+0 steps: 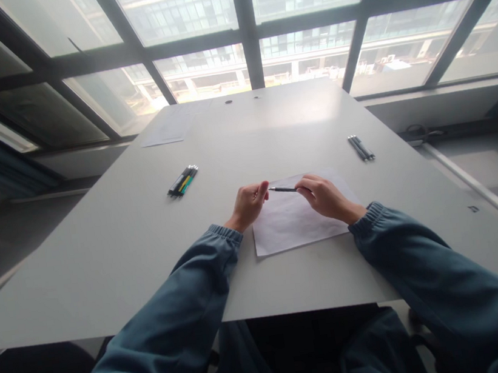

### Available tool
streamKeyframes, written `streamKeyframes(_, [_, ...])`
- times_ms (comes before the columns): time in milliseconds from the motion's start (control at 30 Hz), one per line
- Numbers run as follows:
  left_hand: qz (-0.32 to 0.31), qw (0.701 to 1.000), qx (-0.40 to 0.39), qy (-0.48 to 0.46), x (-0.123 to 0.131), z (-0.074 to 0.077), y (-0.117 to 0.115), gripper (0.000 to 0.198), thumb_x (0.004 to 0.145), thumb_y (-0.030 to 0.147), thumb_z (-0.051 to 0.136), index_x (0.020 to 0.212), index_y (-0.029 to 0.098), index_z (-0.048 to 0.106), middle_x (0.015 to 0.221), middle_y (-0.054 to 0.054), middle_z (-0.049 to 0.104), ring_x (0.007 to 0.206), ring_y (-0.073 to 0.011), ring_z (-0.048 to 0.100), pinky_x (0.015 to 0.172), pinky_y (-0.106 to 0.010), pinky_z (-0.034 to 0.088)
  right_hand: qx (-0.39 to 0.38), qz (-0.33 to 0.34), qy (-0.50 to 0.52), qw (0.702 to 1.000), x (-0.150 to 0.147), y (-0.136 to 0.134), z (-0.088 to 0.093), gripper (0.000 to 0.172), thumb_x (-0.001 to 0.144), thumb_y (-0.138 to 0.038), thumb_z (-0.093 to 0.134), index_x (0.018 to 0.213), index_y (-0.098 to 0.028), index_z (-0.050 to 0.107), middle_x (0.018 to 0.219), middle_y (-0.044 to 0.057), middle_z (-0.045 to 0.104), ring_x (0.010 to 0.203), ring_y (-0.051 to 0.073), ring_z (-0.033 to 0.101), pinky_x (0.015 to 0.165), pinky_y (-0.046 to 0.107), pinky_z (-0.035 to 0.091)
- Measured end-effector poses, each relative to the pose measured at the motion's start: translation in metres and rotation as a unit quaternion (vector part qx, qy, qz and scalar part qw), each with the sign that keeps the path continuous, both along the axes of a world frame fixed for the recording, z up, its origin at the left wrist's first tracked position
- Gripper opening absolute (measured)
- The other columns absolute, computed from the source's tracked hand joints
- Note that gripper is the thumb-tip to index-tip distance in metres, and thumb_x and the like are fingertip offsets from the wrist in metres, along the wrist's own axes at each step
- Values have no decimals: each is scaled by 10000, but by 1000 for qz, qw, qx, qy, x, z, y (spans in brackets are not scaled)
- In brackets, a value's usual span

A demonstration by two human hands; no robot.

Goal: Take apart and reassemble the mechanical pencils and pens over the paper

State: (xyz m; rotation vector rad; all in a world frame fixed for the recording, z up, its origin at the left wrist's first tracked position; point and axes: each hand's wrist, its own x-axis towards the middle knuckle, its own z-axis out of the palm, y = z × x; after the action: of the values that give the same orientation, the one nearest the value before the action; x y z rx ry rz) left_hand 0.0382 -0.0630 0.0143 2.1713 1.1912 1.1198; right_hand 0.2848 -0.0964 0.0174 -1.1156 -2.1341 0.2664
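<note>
A slim dark pen (pixel 283 189) with a silvery tip lies level above a white sheet of paper (pixel 298 229). My right hand (pixel 321 195) grips its right end between thumb and fingers. The tip points left and almost meets my left hand (pixel 250 203). That hand is closed, thumb pressed toward the curled fingers, and whatever may be inside is hidden. Both wrists rest low over the paper's edges, which the hands and sleeves partly cover.
On the white table (pixel 118 277), a bundle of pens (pixel 183 182) with yellow and green parts lies left. Several grey pens (pixel 361 148) lie right. Papers (pixel 165 127) sit at the far left, near the windows (pixel 304 50). A small dark mark (pixel 473 209) shows at right.
</note>
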Motion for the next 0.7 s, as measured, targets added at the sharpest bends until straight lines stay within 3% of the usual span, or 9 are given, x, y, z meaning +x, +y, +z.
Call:
streamKeyframes(167, [-1, 1000, 0, 8, 1, 2, -2, 643, 1007, 582, 425, 546, 165, 590, 482, 20, 517, 478, -110, 500, 560, -257, 360, 1, 0, -6, 1000, -1, -1, 1, 204, 1018, -228, 489, 951, -196, 679, 943, 82, 674, 884, 221, 607, 797, 333, 457])
streamKeyframes(433, [-16, 999, 30, 0, 2, 3, -2, 536, 992, 545, 506, 639, 177, 673, 594, -18, 667, 585, -143, 613, 666, -270, 463, -2, 1, -5, 1000, 0, 0, -1, 207, 1017, -229, 490, 944, -199, 682, 941, 81, 676, 891, 221, 610, 808, 331, 455])
streamKeyframes(700, [-24, 995, 92, -13, 2, 2, 0, 254, 935, 423, 663, 854, 198, 749, 830, -53, 756, 768, -178, 665, 746, -314, 527, -1, -8, -3, 1000, 1, 1, -2, 211, 1018, -234, 489, 942, -198, 682, 927, 76, 667, 875, 216, 601, 800, 326, 447])
